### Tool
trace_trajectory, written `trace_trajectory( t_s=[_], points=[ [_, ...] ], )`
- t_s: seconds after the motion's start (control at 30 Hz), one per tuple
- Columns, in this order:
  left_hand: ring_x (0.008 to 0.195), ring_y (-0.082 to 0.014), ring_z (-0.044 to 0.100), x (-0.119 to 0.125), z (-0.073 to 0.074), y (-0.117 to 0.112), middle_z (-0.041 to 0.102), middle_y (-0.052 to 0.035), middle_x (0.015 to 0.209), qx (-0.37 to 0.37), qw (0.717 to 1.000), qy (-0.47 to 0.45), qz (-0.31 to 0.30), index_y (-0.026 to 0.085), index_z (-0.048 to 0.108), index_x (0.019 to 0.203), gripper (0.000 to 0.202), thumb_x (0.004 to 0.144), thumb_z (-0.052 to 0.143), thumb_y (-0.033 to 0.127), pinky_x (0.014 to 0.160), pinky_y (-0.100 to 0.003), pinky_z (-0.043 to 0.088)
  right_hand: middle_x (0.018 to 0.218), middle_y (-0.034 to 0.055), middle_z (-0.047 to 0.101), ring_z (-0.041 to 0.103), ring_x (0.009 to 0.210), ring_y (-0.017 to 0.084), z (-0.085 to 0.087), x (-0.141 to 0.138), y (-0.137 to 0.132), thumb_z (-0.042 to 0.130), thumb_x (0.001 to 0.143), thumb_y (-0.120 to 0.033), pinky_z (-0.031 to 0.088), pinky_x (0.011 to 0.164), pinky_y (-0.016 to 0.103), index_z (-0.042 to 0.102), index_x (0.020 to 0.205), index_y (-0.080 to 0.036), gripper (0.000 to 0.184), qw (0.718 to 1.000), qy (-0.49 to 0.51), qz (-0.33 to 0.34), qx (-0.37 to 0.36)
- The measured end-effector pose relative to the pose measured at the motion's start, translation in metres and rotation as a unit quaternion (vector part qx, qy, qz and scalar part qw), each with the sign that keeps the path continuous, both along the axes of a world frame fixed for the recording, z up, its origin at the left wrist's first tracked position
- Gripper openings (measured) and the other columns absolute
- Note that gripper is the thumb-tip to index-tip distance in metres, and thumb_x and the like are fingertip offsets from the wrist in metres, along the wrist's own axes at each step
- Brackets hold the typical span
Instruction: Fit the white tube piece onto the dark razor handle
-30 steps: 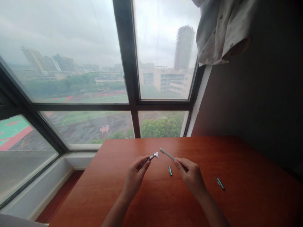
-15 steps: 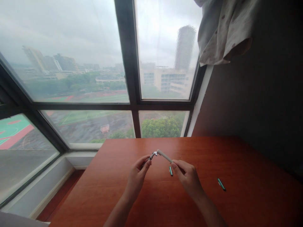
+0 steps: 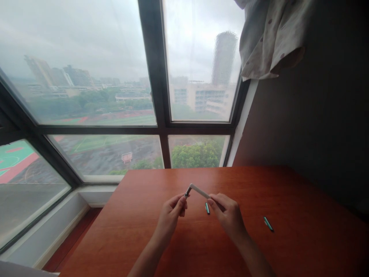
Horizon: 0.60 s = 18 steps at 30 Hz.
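My left hand [image 3: 172, 212] pinches a small metal razor handle [image 3: 187, 191] between thumb and fingers, above the red-brown table [image 3: 288, 192]. My right hand [image 3: 227, 214] grips a slim white stick-like piece [image 3: 199, 191], and its far tip meets the metal head of the razor handle. Both hands hover over the middle of the table. A small teal blade cartridge [image 3: 207, 208] lies on the table just left of my right hand. A second teal cartridge [image 3: 268, 224] lies farther right.
A large window with dark frames [image 3: 157, 96] stands behind the table, with a city view. A pale cloth [image 3: 268, 42] hangs at the upper right beside a dark wall [image 3: 323, 115]. A white sill [image 3: 95, 192] runs to the left of the table.
My hands have come together. The white piece, apart from the razor handle a second ago, now touches its metal head. The left hand has tilted the handle more upright.
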<state>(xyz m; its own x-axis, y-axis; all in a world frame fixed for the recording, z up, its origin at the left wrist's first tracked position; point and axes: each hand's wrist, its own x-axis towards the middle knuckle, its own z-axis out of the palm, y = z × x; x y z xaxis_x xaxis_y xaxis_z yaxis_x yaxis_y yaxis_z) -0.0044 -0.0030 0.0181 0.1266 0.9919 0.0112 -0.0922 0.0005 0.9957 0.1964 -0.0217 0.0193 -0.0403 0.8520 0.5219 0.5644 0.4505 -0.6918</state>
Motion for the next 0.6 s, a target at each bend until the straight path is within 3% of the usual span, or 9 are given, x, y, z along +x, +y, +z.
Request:
trace_trajectory(
  t_s=[0.3, 0.6],
  points=[
    [0.044, -0.0066, 0.039, 0.0028, 0.0037, -0.0006, 0.051, 0.0017, 0.06, -0.064, 0.998, -0.022, 0.009, 0.011, 0.07, 0.091, 0.053, 0.07, 0.064, 0.058, 0.042, -0.02, 0.024, 0.067, 0.0051, 0.065, 0.06, 0.06, 0.017, -0.0087, 0.0064, 0.0063, 0.047, 0.092, -0.039, 0.044, 0.059, 0.025, 0.071, 0.086, -0.018, 0.032, 0.998, -0.037, -0.04, 0.01],
    [0.045, -0.0064, 0.038, 0.0035, 0.0008, 0.0007, 0.049, 0.002, 0.059, -0.067, 0.997, -0.029, -0.001, 0.01, 0.07, 0.092, 0.054, 0.069, 0.065, 0.059, 0.042, -0.02, 0.024, 0.068, 0.0041, 0.064, 0.059, 0.061, 0.017, -0.0083, 0.0031, 0.0052, 0.046, 0.093, -0.037, 0.044, 0.06, 0.025, 0.071, 0.089, -0.019, 0.031, 0.999, -0.041, -0.014, 0.012]
  ],
)
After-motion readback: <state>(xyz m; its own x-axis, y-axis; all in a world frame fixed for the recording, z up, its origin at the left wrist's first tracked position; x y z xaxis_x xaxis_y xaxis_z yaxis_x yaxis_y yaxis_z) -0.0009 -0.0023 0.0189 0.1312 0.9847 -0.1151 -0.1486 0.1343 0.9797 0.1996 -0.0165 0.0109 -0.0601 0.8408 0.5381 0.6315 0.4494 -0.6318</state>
